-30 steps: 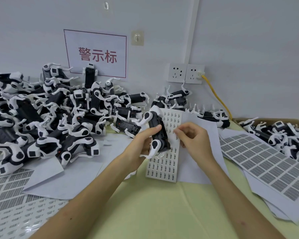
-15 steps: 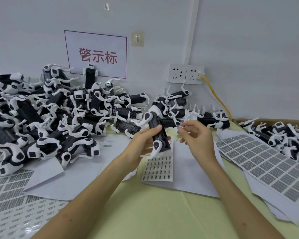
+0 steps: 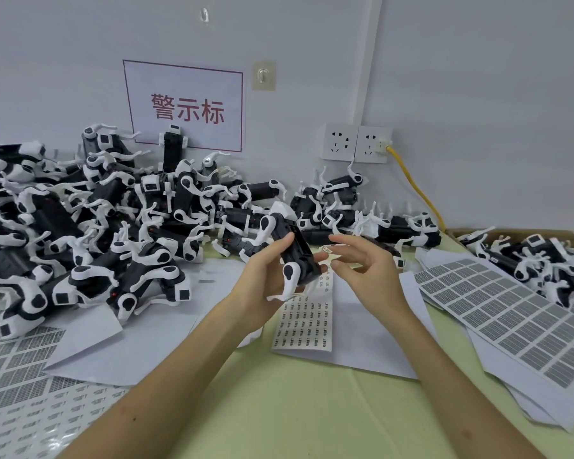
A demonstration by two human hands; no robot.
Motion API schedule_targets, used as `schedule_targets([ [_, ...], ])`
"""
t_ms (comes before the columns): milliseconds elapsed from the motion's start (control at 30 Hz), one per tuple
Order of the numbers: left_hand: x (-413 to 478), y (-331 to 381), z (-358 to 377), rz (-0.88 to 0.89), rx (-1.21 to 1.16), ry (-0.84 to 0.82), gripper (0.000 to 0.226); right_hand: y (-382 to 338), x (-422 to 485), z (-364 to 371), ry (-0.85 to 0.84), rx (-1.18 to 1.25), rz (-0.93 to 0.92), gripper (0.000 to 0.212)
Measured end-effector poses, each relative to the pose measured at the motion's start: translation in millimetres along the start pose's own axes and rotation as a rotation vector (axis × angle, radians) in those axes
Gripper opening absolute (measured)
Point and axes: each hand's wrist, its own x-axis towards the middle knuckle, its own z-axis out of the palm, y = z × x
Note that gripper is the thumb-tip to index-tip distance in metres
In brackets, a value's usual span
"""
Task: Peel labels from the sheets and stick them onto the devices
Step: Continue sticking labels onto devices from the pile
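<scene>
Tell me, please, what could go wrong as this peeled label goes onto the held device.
1. The right hand pinches the small label only at its fingertips, so it may curl or stick to skin.
2. The left hand grips the device in mid-air, unsupported, so the label may land crooked.

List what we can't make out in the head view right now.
Head view only:
1. Print on the label in the right hand: too small, blurred.
2. Palm-side face of the device: hidden by the left hand.
3. Top of the small-label sheet: behind device and hands.
4. Grey label sheet: cut off by the right edge.
</scene>
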Motion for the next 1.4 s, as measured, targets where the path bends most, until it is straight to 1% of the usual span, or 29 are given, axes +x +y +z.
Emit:
schedule_targets([
  [167, 2.5, -2.6, 0.4, 0.023, -0.032, 0.012, 0.032, 0.4, 0.5, 0.5, 0.008, 0.022, -0.007, 0.04],
  [267, 2.9, -3.9, 1.1, 0.033, 0.007, 0.021, 0.035, 0.4, 0.1, 1.1, 0.006, 0.038, -0.014, 0.036],
  [433, 3.6, -5.7, 1.0, 0.017, 0.089, 0.045, 0.053, -2.2, -0.2, 2.2, 0.014, 0.056, -0.014, 0.032],
  [567, 3.4, -5.9, 0.6, 0.015, 0.1, 0.042, 0.058, -3.8, -0.7, 1.1, 0.019, 0.05, -0.022, 0.032],
  [633, 4.0, -5.6, -0.4, 0.02, 0.091, 0.045, 0.056, -4.2, -1.1, 1.2, 0.019, 0.044, -0.026, 0.033],
  [767, 3.6, -4.7, -0.4, 0.019, 0.054, 0.032, 0.037, -4.5, -1.8, 1.5, 0.019, 0.02, -0.043, 0.037],
  [1033, 3.2, -2.9, -1.9, 0.009, 0.007, 0.021, 0.033, -6.1, -6.8, 5.4, -0.034, -0.124, -0.139, 0.041],
  [1133, 4.1, -3.4, -2.4, 0.013, 0.024, 0.029, 0.033, -3.7, -6.3, 5.2, -0.022, -0.148, -0.163, 0.039],
  [1200, 5.0, -4.5, -2.4, 0.021, 0.045, 0.028, 0.034, 0.3, -4.2, 4.6, 0.002, -0.152, -0.146, 0.034],
  [1300, 5.7, -6.3, -1.7, 0.029, 0.08, 0.036, 0.035, 4.6, -1.1, 3.7, 0.036, -0.114, -0.073, 0.026],
  [1400, 5.7, -7.5, -0.2, 0.059, 0.175, 0.027, 0.048, 2.3, 0.9, 0.7, 0.038, -0.008, 0.013, 0.019],
])
